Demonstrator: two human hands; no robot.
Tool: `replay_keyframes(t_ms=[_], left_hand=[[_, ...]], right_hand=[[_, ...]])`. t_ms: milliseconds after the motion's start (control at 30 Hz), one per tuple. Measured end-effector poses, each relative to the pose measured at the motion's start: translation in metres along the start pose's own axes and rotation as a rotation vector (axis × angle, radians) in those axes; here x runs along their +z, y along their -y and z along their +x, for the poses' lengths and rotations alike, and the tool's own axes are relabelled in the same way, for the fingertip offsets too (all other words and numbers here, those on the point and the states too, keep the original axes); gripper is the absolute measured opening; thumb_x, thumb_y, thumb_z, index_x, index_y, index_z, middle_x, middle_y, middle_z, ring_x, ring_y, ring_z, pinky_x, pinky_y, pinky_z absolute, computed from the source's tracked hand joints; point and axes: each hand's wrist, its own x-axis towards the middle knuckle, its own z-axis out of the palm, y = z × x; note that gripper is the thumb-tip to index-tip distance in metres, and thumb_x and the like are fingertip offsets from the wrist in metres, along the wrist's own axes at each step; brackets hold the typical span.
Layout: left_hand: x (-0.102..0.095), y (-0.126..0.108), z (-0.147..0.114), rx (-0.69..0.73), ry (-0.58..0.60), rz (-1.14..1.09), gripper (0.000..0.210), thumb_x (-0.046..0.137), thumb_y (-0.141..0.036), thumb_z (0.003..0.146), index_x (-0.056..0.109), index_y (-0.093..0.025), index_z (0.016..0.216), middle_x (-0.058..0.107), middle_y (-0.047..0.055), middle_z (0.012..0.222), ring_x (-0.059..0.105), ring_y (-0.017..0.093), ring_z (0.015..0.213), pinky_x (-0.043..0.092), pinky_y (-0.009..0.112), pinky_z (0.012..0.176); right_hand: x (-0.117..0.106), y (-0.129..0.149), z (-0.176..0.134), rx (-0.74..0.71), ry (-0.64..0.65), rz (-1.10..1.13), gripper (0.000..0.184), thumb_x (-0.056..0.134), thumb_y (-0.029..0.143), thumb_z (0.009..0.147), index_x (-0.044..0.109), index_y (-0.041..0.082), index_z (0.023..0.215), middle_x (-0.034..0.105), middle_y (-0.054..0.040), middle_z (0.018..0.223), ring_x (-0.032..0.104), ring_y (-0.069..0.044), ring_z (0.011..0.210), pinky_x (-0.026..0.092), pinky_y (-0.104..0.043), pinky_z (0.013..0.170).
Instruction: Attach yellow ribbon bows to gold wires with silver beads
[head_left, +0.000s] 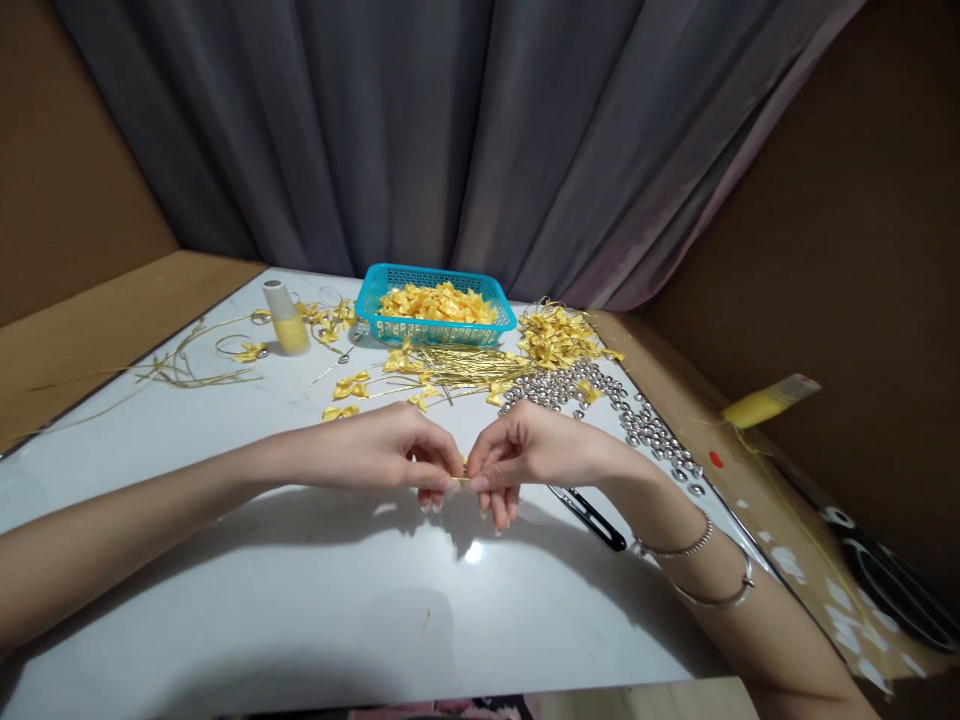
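My left hand (416, 455) and my right hand (510, 460) meet above the white table, thumbs and forefingers pinched. Between the fingertips a short stretch of gold cord (461, 479) shows, gripped from both sides; my fingers cover most of it. Just beyond my hands lie a bundle of gold cords (472, 367), loose yellow ribbon bows (352, 385) and a spread of shiny silver beads (559, 388). A black-handled tool (596, 520) rests beside my right wrist, partly hidden by it.
A blue basket (439, 332) of yellow bows stands at the back, with a bow pile (559, 335) to its right. On the left are a yellow-and-clear bottle (286, 318) and loose cords (176, 370). Black-handled scissors (896, 585) and a yellow tube (772, 400) lie at right.
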Motion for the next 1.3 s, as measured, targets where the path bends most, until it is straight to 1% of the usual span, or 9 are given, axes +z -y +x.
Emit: replay_keyframes(t_ms=[267,400,533,733,933,1100,1300], left_hand=[[0.0038,0.0015,0.0016,-0.010,0.007,0.004,0.019,0.051,-0.022,0.085,0.068,-0.014,0.085,0.069,0.002,0.071,0.062,0.011,0.064,0.044,0.016,0.057],[0.0043,0.0027,0.0020,-0.030,0.000,-0.029,0.018,0.053,-0.025,0.084,0.068,-0.014,0.085,0.070,0.003,0.069,0.064,0.011,0.061,0.044,0.016,0.055],[0.0047,0.0046,0.0016,-0.069,-0.006,-0.105,0.019,0.055,-0.029,0.084,0.066,-0.014,0.084,0.072,0.004,0.078,0.067,0.012,0.062,0.045,0.016,0.052],[0.0048,0.0057,0.0020,-0.100,-0.021,-0.173,0.013,0.056,-0.022,0.082,0.066,-0.014,0.084,0.072,0.003,0.080,0.068,0.012,0.064,0.045,0.015,0.054],[0.0059,0.0045,0.0027,-0.123,-0.028,-0.240,0.009,0.057,-0.019,0.080,0.064,-0.014,0.081,0.071,0.001,0.076,0.067,0.012,0.059,0.047,0.016,0.055],[0.0061,0.0032,0.0017,-0.113,-0.042,-0.177,0.011,0.057,-0.022,0.081,0.064,-0.014,0.079,0.071,0.001,0.073,0.068,0.012,0.061,0.045,0.015,0.053],[0.0085,0.0018,-0.0006,-0.115,-0.009,-0.102,0.013,0.054,-0.021,0.082,0.064,-0.014,0.080,0.070,0.001,0.070,0.065,0.010,0.053,0.043,0.015,0.049]], right_hand=[[0.0026,-0.0002,0.0013,0.012,0.009,-0.015,0.037,0.073,0.044,0.069,0.065,0.009,0.076,0.065,-0.0031,0.060,0.065,-0.013,0.055,0.054,-0.024,0.054],[0.0026,0.0008,0.0003,-0.004,-0.010,-0.032,0.033,0.073,0.041,0.069,0.065,0.010,0.078,0.065,-0.0023,0.061,0.066,-0.013,0.057,0.054,-0.024,0.056],[0.0022,0.0010,-0.0008,-0.037,-0.045,-0.041,0.032,0.073,0.041,0.071,0.065,0.011,0.079,0.065,-0.0027,0.063,0.066,-0.014,0.059,0.054,-0.025,0.056],[0.0030,0.0028,-0.0010,-0.042,-0.068,-0.065,0.034,0.071,0.042,0.072,0.066,0.009,0.079,0.067,-0.0048,0.065,0.066,-0.014,0.058,0.054,-0.024,0.055],[0.0032,0.0035,-0.0017,-0.046,-0.105,-0.046,0.029,0.074,0.037,0.071,0.066,0.010,0.079,0.067,-0.0036,0.063,0.067,-0.014,0.058,0.054,-0.023,0.054],[0.0035,0.0039,-0.0017,-0.035,-0.083,-0.067,0.026,0.072,0.034,0.073,0.066,0.009,0.080,0.067,-0.0037,0.063,0.066,-0.014,0.057,0.055,-0.023,0.054],[0.0080,0.0082,-0.0038,-0.008,-0.073,-0.178,0.010,0.065,0.017,0.077,0.066,0.009,0.083,0.065,-0.0014,0.061,0.065,-0.012,0.057,0.053,-0.021,0.056]])
